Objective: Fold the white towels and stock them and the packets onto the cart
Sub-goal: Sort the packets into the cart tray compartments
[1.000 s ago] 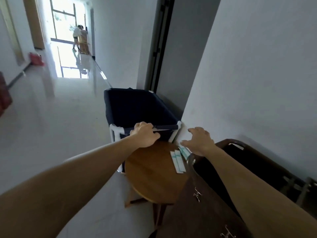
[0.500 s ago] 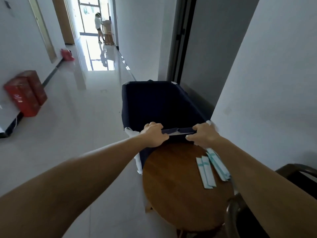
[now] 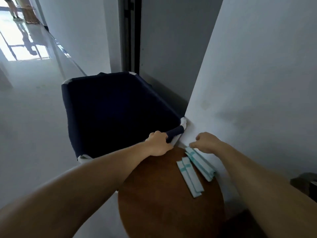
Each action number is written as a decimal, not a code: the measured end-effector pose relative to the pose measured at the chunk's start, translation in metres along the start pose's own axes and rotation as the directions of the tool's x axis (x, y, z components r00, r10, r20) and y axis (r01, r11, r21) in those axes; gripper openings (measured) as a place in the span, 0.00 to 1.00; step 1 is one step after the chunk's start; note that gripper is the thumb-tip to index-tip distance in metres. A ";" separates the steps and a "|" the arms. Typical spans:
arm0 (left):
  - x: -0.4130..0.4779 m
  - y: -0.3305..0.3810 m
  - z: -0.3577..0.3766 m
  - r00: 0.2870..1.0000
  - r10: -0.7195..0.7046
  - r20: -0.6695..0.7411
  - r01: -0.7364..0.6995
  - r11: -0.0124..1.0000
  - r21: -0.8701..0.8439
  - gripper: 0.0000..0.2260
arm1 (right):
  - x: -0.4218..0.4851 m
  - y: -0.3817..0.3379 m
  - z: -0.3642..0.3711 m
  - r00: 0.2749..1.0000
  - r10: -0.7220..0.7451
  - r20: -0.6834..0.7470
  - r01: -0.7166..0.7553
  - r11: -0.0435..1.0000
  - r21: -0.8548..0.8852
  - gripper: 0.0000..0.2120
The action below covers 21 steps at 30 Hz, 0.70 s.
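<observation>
So the cart (image 3: 72, 121) is a deep navy fabric bin with white frame corners poking out, parked right up against the far edge of the round wooden table (image 3: 154, 194). The left hand (image 3: 158, 143) grips its near rail. The packets (image 3: 189, 177) are long, flat and white with teal markings. Two lie side by side on the table's right half, and a fanned stack (image 3: 201, 164) sits just beyond them at the table's right edge.
</observation>
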<state>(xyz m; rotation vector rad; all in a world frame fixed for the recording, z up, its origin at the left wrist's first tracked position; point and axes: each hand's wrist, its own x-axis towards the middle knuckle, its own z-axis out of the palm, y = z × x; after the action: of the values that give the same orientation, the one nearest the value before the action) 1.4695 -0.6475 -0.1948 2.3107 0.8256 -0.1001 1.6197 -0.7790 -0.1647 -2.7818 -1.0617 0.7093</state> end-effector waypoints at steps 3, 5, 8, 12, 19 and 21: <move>0.046 0.002 -0.003 0.995 0.080 0.061 -0.083 0.995 0.048 0.21 | 0.035 0.010 0.011 0.994 0.113 0.006 -0.113 0.991 0.072 0.16; 0.069 0.004 0.000 0.984 0.158 0.083 -0.165 0.983 0.086 0.17 | 0.047 0.016 0.023 0.982 0.189 0.023 -0.191 0.976 0.108 0.17; 0.091 0.005 0.022 0.951 0.226 0.212 -0.251 0.963 0.100 0.14 | 0.061 0.035 0.050 0.959 0.271 0.080 -0.279 0.953 0.120 0.17; 0.128 -0.014 0.081 0.910 0.201 0.363 -0.243 0.967 0.074 0.16 | 0.092 0.076 0.100 0.917 0.371 0.145 -0.397 0.882 0.255 0.22; 0.183 -0.040 0.161 0.896 0.083 0.436 -0.149 0.982 0.118 0.15 | 0.165 0.134 0.191 0.875 0.402 0.268 -0.473 0.827 0.304 0.29; 0.197 -0.045 0.181 0.889 0.071 0.453 -0.134 0.985 0.107 0.15 | 0.180 0.148 0.216 0.868 0.426 0.254 -0.492 0.806 0.329 0.30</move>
<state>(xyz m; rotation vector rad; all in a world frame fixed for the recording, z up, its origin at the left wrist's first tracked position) 1.6265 -0.6287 -0.4153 2.3148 0.4686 -0.6366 1.7304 -0.7928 -0.4622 -2.6619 -0.1925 1.0835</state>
